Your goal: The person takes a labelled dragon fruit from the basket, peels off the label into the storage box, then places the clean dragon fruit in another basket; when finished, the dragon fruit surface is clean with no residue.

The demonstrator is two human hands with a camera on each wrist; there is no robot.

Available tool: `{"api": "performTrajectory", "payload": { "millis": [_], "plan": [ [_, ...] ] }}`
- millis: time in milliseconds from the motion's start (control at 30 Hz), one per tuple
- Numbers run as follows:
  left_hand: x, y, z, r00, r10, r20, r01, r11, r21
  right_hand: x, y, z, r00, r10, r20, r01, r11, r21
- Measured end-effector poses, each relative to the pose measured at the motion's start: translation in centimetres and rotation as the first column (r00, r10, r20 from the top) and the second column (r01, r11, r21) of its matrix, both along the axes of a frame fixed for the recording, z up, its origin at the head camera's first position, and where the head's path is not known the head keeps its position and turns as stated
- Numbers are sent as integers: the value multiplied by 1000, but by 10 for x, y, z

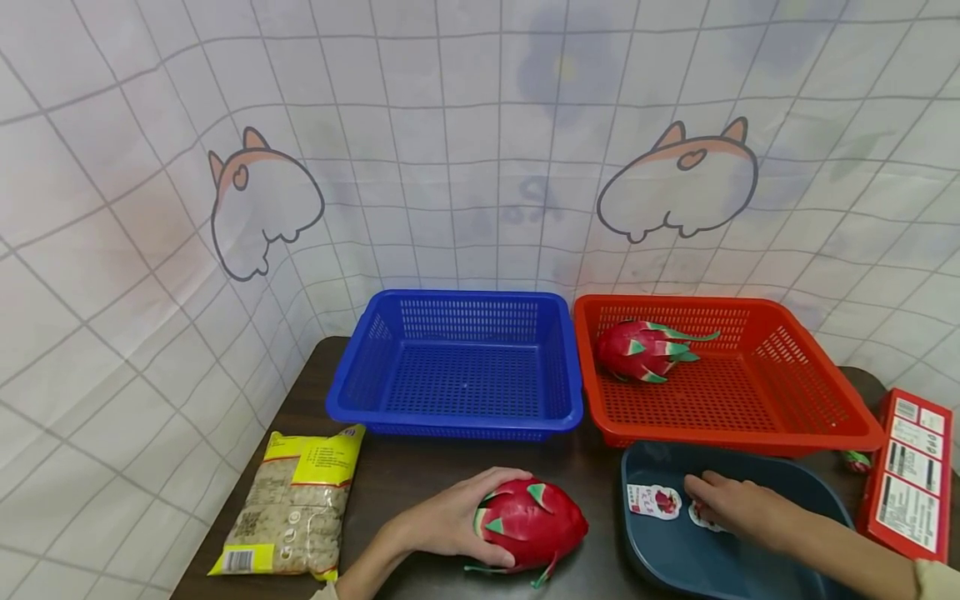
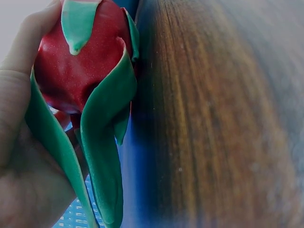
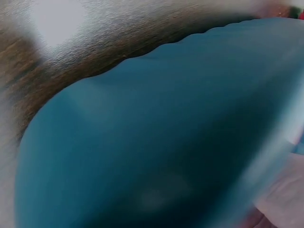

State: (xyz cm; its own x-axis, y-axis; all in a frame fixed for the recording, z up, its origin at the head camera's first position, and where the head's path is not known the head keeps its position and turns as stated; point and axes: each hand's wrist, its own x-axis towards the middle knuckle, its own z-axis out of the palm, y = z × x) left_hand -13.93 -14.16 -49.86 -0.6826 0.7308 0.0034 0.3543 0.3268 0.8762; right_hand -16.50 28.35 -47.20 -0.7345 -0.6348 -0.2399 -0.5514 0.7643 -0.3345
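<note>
My left hand [image 1: 453,515] grips a red dragon fruit [image 1: 534,521] with green scales, its fingers over the top and its thumb along the near side. The left wrist view shows the same dragon fruit [image 2: 78,71] close up, low over the wood. Inside a dark blue tub [image 1: 652,554], my right hand [image 1: 742,508] has curled fingers pinching a white label [image 1: 702,518], which they partly cover. Another white label [image 1: 654,502] with a red fruit picture lies left of it in the tub. In the right wrist view the hand [image 3: 285,194] shows only at the lower right corner.
A blue basket [image 1: 453,425] stands at the back, beside a red basket [image 1: 750,442] holding another dragon fruit [image 1: 637,350]. At the left lies a yellow-topped bag [image 1: 300,508]. A red box [image 1: 907,475] sits at the right edge, near a small red-green item [image 1: 857,461].
</note>
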Motion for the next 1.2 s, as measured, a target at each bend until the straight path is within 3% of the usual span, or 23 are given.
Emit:
{"api": "performTrajectory", "payload": {
  "millis": [100,367,633,1000,1200],
  "plan": [
    [0,0,0,1000,-2,0,2,1000,2,0,1,0,1000,-6,-18,7,1000,28],
    [-1,0,-2,1000,-5,-6,5,1000,8,2,10,-2,997,14,-70,-18,998,-52],
    [0,1,-1,1000,-9,-24,9,1000,7,1,17,1,996,-84,-31,87,993,80],
    [-1,0,2,1000,2,-4,-2,1000,3,6,27,2,986,-162,-25,163,984,64],
    [0,1,0,1000,4,-3,-4,1000,3,12,30,1,966,-248,-70,256,958,131]
  ]
}}
